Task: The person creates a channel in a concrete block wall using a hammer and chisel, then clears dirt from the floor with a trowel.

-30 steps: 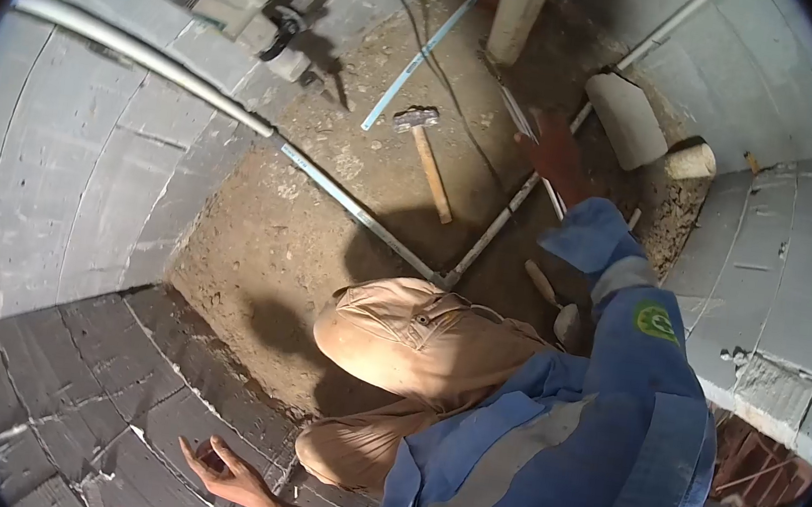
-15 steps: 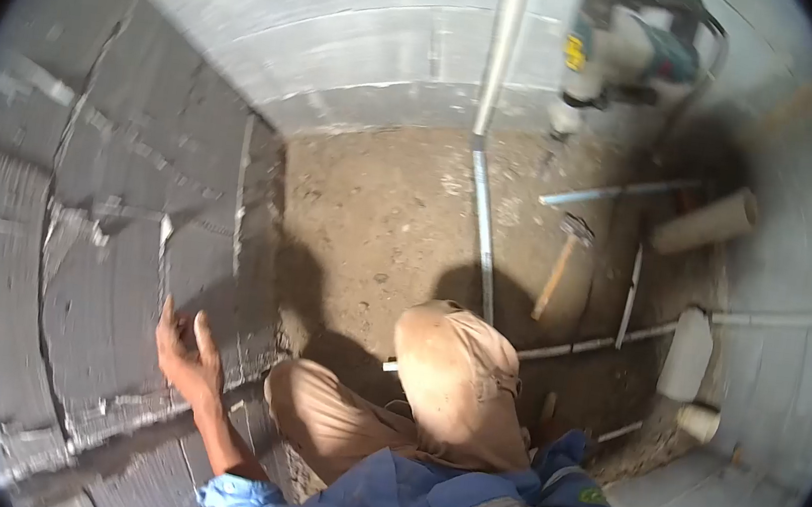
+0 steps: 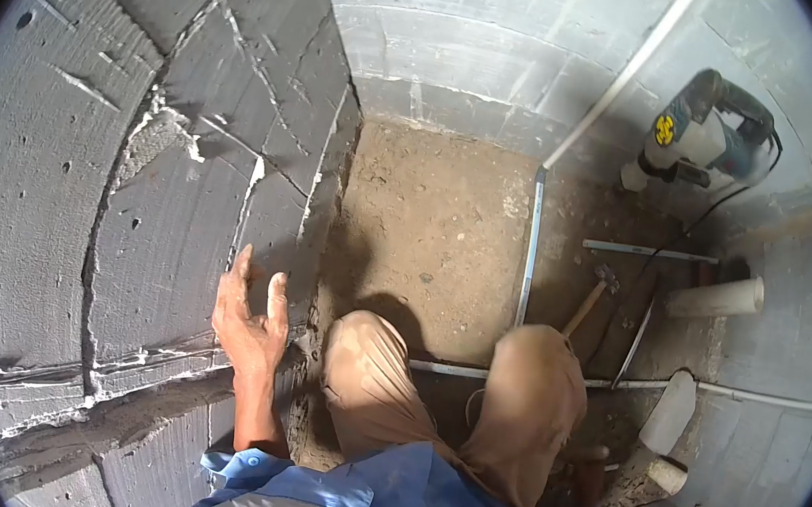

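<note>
My left hand point(image 3: 252, 321) is held up with its fingers apart and nothing in it. It is close in front of the grey block wall point(image 3: 165, 256), near a vertical crack with white, broken edges. Low beside my right knee, my right hand point(image 3: 587, 473) is in shadow, and its fingers are hard to make out. The nearest things to it are a flat, whitish blade-like piece point(image 3: 668, 414) and a short pale pipe end point(image 3: 667, 476).
A rotary hammer drill point(image 3: 705, 137) stands against the right wall, its cord trailing down. On the dirt floor point(image 3: 430, 216) lie a hammer point(image 3: 585, 309), a wide pipe point(image 3: 716, 299) and a blue-grey strip point(image 3: 652, 251). A white pipe point(image 3: 627, 68) runs down the back wall; another point(image 3: 770, 398) crosses low.
The view has swung, so the scene sits tilted and further right. My left hand remains raised by the wall, fingers spread. My right hand now shows beside the knee; my knees are wider apart.
</note>
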`<state>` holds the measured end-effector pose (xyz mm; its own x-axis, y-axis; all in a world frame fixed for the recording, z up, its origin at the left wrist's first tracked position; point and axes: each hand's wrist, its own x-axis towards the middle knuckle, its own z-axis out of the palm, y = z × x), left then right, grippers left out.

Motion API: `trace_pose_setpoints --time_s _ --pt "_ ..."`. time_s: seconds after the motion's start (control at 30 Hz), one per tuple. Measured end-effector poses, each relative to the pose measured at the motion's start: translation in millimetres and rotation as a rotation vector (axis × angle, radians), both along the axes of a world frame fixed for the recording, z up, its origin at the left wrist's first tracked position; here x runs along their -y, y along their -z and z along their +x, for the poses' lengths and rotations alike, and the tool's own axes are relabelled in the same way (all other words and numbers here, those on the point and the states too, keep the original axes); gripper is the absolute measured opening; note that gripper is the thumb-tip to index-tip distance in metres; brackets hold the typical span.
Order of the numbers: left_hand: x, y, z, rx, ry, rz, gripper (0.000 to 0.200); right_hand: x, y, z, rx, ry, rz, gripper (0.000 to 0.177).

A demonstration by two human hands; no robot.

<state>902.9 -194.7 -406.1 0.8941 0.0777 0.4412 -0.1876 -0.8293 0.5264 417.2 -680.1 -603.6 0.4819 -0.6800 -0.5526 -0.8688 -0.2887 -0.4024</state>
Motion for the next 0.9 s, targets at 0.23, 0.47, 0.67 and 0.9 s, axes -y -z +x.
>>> trace_pose_setpoints --time_s 0.23,0.47,0.67,0.9 --pt "2 2 0 -0.052 -0.006 -0.018 0.044 37 -169 134 0.461 0.308 0.406 0.067" --pt "12 3 8 -0.085 -0.131 0.051 0.043 -4 -211 314 0.899 0.167 0.924 0.057" --pt "15 10 9 -0.005 -0.235 -0.047 0.044 25 -68 444 0.315 -0.627 0.471 0.031" --pt "41 46 -47 -0.203 -0.583 -0.014 0.042 -54 7 634 0.357 -0.926 0.651 0.028"
